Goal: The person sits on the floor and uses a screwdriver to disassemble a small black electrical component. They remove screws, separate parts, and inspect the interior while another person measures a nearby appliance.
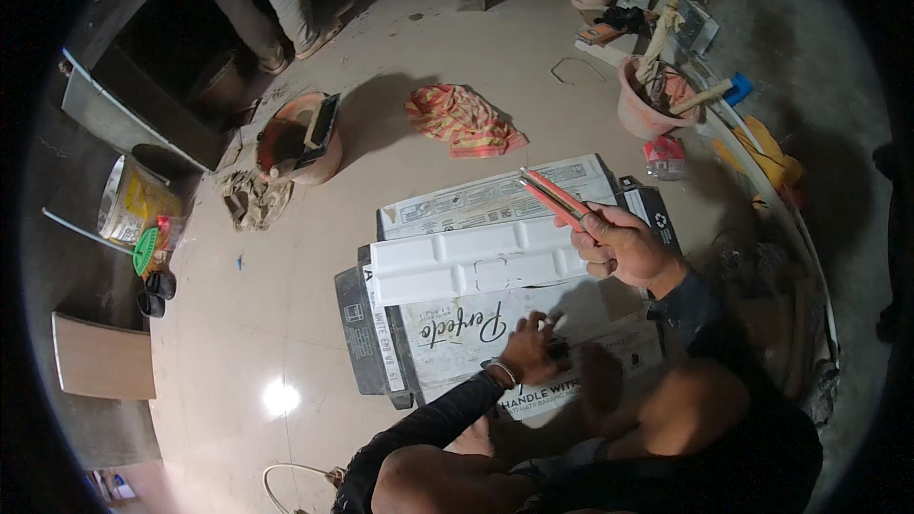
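Observation:
My right hand [624, 246] is closed around an orange-red utility knife [552, 197] with a metal strip along its body, raised over the far right of a flattened printed cardboard box [447, 328]. Across the box lies a long white panel [438, 252] with raised shapes. Lower down, my left hand [531, 350] rests over the cardboard's near part, fingers spread, holding nothing I can see. A small dark shape beside its fingers is too shadowed to make out.
A striped cloth [462, 119] lies beyond the box. Buckets stand at far left [300, 138] and far right [647, 105], the right one holding tools. A person's legs [262, 0] are at the back left. A curved tan board [100, 357] stands at left.

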Demonstrator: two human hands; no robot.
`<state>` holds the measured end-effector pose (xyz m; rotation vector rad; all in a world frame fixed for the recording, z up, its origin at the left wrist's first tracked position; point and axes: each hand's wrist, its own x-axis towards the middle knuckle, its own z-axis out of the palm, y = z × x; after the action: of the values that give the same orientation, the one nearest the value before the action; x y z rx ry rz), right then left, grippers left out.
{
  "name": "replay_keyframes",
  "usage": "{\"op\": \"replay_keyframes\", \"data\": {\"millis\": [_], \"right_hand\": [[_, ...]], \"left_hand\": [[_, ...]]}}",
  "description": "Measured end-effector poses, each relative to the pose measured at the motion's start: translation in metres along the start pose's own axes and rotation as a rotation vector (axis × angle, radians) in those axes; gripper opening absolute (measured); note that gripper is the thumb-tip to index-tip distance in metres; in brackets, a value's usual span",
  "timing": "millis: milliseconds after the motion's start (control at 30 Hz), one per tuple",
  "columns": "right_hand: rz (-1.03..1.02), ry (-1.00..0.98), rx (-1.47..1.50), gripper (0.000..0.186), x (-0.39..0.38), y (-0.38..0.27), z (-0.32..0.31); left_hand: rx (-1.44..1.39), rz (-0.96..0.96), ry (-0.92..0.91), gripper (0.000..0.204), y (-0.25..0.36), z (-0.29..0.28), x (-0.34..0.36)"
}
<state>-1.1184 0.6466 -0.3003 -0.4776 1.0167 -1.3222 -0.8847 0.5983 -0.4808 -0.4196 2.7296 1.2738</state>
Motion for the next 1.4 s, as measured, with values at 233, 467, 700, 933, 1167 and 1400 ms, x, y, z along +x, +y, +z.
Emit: {"op": "replay_keyframes", "data": {"millis": [233, 467, 700, 933, 1167, 1400], "right_hand": [[-0.045, 0.080, -0.089, 0.043, -0.022, 0.010, -0.001], [0.045, -0.057, -0.013, 0.041, 0.001, 0.031, 0.008], [-0.519, 0.138, -1.423, 0.027, 0.026, 0.035, 0.046], [-0.594, 0.060, -1.331, 0.018, 0.041, 0.053, 0.063], [-0.525, 0.156, -1.271, 0.015, 0.051, 0.076, 0.071], [-0.551, 0.024, -0.812, 0.017, 0.067, 0.075, 0.078]], "left_hand": [[-0.354, 0.049, 0.065, 0.087, 0.034, -0.005, 0.019], [-1.721, 0.417, 0.039, 0.064, 0.046, -0.104, 0.037], [-1.138, 0.045, 0.553, 0.044, 0.038, -0.127, 0.007], [-1.110, -0.082, 0.604, 0.049, 0.022, -0.123, -0.002], [-0.763, -0.141, 0.678, 0.047, 0.013, -0.130, -0.017], [-1.169, -0.244, 0.709, 0.041, 0.004, -0.144, -0.031]]}}
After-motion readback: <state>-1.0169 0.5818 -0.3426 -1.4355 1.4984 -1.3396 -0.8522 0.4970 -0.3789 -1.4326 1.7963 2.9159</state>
